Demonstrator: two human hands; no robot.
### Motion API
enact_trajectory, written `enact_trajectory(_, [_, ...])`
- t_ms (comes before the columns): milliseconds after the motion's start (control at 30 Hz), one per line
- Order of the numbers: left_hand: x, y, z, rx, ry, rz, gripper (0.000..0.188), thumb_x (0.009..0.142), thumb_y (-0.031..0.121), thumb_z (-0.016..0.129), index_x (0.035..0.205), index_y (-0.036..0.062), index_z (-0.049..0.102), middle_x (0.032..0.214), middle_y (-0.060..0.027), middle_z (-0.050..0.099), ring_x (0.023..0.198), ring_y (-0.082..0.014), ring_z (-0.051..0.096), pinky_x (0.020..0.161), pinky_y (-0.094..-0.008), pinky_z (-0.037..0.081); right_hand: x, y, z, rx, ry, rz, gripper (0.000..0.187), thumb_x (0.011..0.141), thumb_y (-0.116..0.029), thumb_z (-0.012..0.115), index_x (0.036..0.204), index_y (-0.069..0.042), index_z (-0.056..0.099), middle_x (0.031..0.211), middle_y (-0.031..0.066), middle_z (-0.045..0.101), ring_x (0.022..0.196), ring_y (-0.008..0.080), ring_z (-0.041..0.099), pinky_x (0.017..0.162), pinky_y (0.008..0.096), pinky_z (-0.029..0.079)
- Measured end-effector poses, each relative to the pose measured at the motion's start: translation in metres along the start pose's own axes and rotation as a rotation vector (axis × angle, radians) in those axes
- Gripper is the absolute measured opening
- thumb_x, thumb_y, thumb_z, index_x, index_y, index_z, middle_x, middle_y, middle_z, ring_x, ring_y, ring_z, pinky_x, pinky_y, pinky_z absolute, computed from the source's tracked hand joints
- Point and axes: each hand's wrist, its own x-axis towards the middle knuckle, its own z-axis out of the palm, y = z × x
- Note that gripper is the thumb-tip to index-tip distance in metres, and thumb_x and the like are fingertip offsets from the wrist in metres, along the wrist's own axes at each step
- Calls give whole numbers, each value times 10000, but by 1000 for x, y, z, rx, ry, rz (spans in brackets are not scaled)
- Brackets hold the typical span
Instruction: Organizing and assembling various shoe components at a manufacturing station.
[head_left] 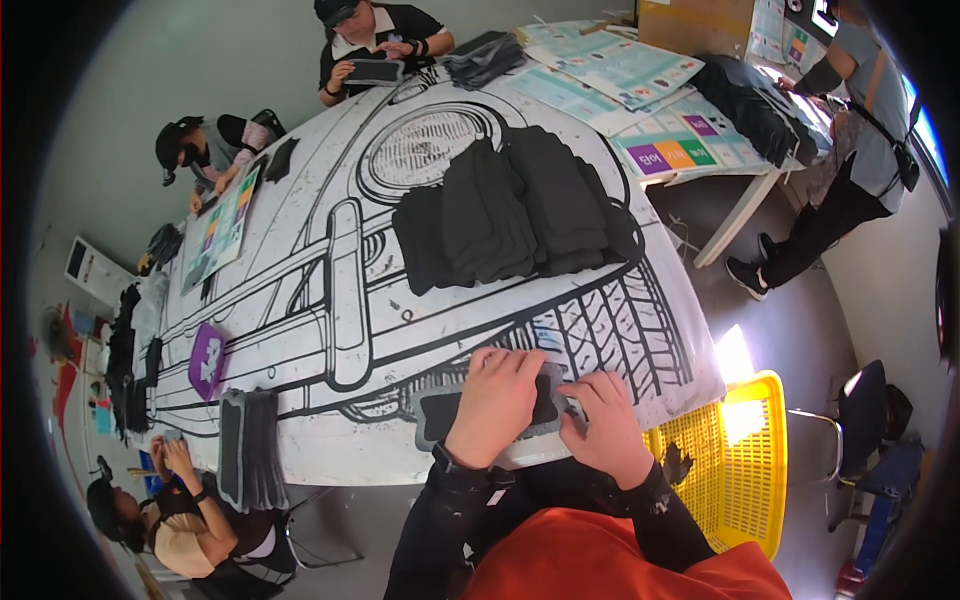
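A flat black fabric piece with wavy grey edging [436, 414] lies at the near edge of the table, in front of me. My left hand [500, 405] rests across its middle, fingers reaching over the far edge and holding it down. At the piece's right end is my right hand [608, 425], its thumb and fingers closed on the grey edge. The part beneath my left palm is hidden. Beyond my hands, several thick stacks of plain black fabric pieces [490, 215] sit together. A hanging stack of grey-edged pieces [250, 450] overlaps the table's near edge on the left.
The white table [380, 450] carries a black line drawing of a car. A yellow plastic basket [770, 440] stands at my right, below the table edge. A purple card [208, 360] lies to the left. Several people work around the table; one person [850, 130] stands far right. Printed sheets [620, 70] cover another table.
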Motion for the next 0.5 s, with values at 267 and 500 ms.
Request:
enact_trajectory(267, [0,6,-2,-23,53,-3,312,845,23,679,1151,83,681,1129,-73,667,1042,-291,620,955,-416,446,-2,-5,-4,19,163,-14,562,784,-51,724,1334,-54,608,1108,121,625,1035,304,605,887,407,495])
enact_trajectory(500, [-19,31,-8,-134,114,70,366,818,79,689,1183,68,663,1169,-87,628,1113,-291,598,961,-455,457,-17,-67,-78,1140,-443,-16,886,926,-445,679,1569,53,328,1391,240,526,1196,322,604,993,382,477])
